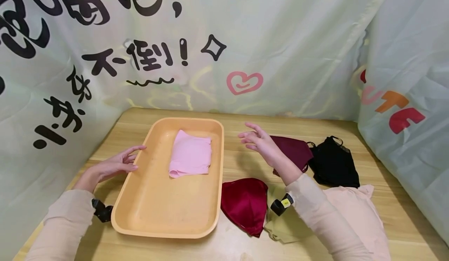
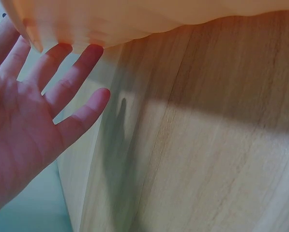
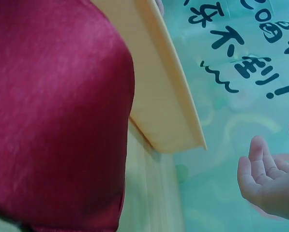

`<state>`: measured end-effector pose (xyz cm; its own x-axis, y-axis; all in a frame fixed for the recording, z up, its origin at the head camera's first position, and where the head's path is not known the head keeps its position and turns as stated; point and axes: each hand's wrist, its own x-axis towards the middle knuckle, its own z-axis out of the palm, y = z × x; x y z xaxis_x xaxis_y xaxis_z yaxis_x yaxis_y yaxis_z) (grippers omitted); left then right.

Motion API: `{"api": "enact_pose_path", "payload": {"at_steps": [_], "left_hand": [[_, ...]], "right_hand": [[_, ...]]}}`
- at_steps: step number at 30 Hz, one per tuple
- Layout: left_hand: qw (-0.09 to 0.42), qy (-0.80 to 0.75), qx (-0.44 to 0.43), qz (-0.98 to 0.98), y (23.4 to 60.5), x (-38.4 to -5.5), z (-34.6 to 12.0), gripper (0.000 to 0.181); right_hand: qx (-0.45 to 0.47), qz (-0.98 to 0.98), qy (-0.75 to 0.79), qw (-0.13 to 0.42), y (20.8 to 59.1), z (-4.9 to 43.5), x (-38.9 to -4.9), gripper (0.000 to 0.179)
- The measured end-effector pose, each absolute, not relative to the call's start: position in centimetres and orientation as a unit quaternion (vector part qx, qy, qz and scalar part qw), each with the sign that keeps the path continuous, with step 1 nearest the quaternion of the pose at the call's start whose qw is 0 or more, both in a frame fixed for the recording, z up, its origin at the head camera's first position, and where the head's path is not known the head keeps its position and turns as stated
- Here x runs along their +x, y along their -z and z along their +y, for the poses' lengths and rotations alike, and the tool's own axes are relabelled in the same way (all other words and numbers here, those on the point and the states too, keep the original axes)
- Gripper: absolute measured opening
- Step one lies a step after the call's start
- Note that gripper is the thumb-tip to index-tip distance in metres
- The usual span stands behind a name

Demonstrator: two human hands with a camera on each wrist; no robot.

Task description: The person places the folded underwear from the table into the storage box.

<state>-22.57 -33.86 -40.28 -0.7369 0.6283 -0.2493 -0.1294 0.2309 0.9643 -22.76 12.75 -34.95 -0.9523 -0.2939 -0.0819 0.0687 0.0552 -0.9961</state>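
My left hand is at the left side of a light orange plastic tray. In the left wrist view its fingers are fairly straight, with some fingertips against the tray's outer wall. A folded pink cloth lies inside the tray, toward its far right. My right hand is raised in the air right of the tray, fingers loosely bent and holding nothing. Below it sits a dark red satin bra, large in the right wrist view, near the tray's right rim. A burgundy garment lies partly behind the right forearm.
A black strappy garment lies at the right back. A pale pink garment and a yellow-green garment are partly covered by the right arm. Printed cloth walls enclose the wooden table at the back and sides.
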Motion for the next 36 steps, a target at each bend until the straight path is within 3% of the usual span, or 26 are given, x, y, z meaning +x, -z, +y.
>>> {"api": "enact_pose_path", "payload": {"at_steps": [10,36], "left_hand": [[0.318,-0.594,0.182,0.717,40.1,-22.9,-33.9,0.063],[0.319,-0.586,0.174,0.725,40.4,-22.8,-33.9,0.067]], "right_hand": [[-0.067,0.741,0.659,0.107,35.3,14.4,-22.9,0.052],[-0.030,0.771,0.628,0.102,36.5,20.7,-21.7,0.057]]}}
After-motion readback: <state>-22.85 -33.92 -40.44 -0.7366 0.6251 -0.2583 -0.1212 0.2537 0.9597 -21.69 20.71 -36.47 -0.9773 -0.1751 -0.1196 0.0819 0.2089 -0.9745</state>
